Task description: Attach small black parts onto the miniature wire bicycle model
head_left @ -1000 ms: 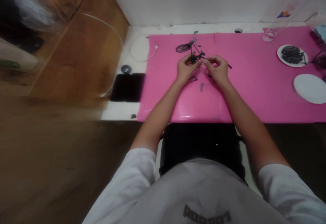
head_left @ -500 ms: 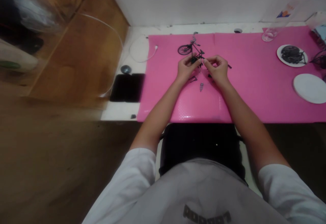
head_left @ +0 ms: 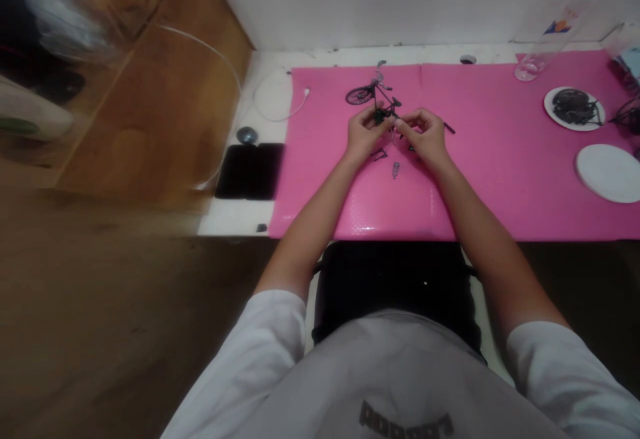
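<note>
Small model bicycle (head_left: 381, 96) over the pink mat (head_left: 500, 186), near the mat's far edge, at the person's fingertips. Any marking on it is too small to read. Bike is black and thin-framed, with one spoked wheel (head_left: 359, 95) at the far left end, grey handlebar (head_left: 382, 74) up top, dark saddle (head_left: 397, 102) near the fingers; rear end mostly hidden by the hands.

Left hand (head_left: 364, 134) grasps the bike's lower part, thumb on the near side, fingers behind. Right hand (head_left: 426, 134) has thumb and fingertips drawn together at the bike's rear, touching or nearly touching the left thumb; cannot tell what they pinch.

On the mat, near side of the hands: small black bracket (head_left: 379, 154), small grey part (head_left: 396, 170). Black stick (head_left: 449, 128) just right of the right hand.

Farther right: white plate (head_left: 549, 108) holding dark parts, second white plate (head_left: 609, 174), clear bottle (head_left: 532, 70) with an orange-and-blue label (head_left: 559, 26), text unreadable. Grey shirt (head_left: 390, 366) has dark block lettering (head_left: 406, 423), not clearly legible.
</note>
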Available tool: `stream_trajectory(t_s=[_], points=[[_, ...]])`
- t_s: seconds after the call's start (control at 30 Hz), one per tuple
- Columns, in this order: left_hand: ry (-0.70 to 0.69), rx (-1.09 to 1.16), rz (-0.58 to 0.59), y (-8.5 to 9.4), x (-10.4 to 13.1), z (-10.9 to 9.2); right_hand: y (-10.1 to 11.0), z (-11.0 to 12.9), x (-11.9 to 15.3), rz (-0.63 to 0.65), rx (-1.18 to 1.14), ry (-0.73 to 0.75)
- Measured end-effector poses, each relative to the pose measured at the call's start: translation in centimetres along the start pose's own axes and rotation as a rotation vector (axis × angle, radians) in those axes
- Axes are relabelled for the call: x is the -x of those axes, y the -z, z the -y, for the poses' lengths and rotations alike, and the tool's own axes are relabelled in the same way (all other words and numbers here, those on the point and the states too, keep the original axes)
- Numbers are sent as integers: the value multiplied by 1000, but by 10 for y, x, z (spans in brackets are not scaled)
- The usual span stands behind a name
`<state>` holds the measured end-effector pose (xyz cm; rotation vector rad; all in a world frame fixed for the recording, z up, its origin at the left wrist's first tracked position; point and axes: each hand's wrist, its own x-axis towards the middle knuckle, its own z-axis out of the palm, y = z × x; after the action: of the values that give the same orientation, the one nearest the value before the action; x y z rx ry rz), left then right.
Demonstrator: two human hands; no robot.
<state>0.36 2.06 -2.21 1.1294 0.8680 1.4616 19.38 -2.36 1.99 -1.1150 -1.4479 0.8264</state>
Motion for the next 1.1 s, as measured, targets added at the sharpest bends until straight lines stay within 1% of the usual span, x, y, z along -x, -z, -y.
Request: stream_trajectory(t_s=[0.13, 0.27, 0.37, 0.53, 0.7, 0.83, 1.1], points=[[1, -1, 3, 0, 0, -1, 1, -3, -3, 3, 11, -24], [-9, -5, 18, 0, 3, -2, 2, -6, -4, 9, 41, 8], [-18, -16, 27, 0, 3, -2, 3, -3, -3, 21, 68, 46], [-28, -32, 44, -1, 3, -2, 5, 2, -1, -18, 111, 52], [2, -21, 16, -7, 9, -12, 4, 6, 0, -43, 73, 49], [35, -7, 0, -11, 13, -20, 2, 9, -1, -53, 73, 5], [38, -28, -17, -12, 15, -24, 2, 8, 0, -61, 84, -4]])
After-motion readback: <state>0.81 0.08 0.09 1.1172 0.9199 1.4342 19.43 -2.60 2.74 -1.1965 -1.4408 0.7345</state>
